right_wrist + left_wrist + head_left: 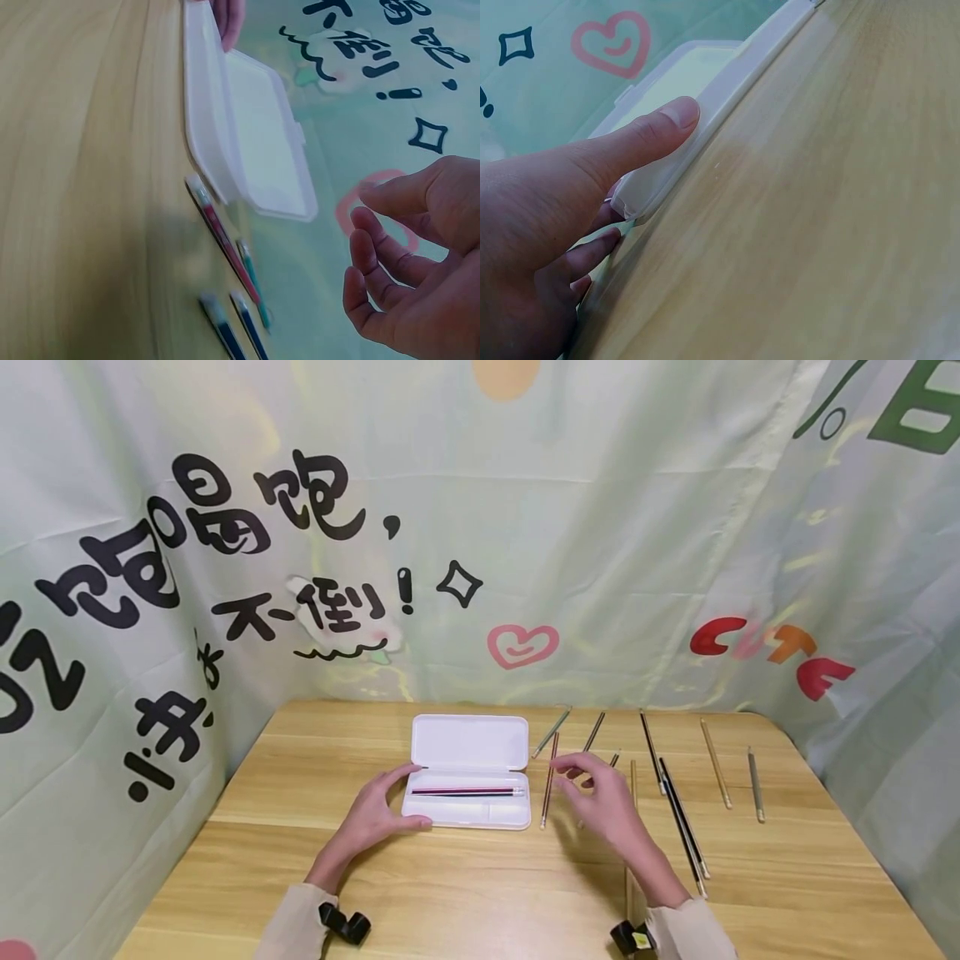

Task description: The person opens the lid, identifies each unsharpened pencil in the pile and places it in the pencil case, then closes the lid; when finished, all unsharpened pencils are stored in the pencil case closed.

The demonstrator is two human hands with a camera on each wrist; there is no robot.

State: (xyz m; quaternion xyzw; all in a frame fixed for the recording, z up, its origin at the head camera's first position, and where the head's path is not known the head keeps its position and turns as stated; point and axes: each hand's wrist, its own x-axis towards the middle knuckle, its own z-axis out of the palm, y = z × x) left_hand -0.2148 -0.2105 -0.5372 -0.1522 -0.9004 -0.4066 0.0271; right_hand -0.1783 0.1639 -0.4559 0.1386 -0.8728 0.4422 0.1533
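Observation:
An open white pencil case lies on the table with its lid tipped back. Inside it are dark and reddish pencils, side by side. My left hand holds the case's left end; in the left wrist view the thumb lies on the front rim and fingers reach behind the end. To the right of the case, my right hand is raised above the table, fingers loosely bent and holding nothing. The nearest pencil is a dark red one, between that hand and the case.
Several loose pencils lie across the table's right half, including a green one, two long black ones, a tan one and a grey one. A printed curtain hangs behind the wooden table.

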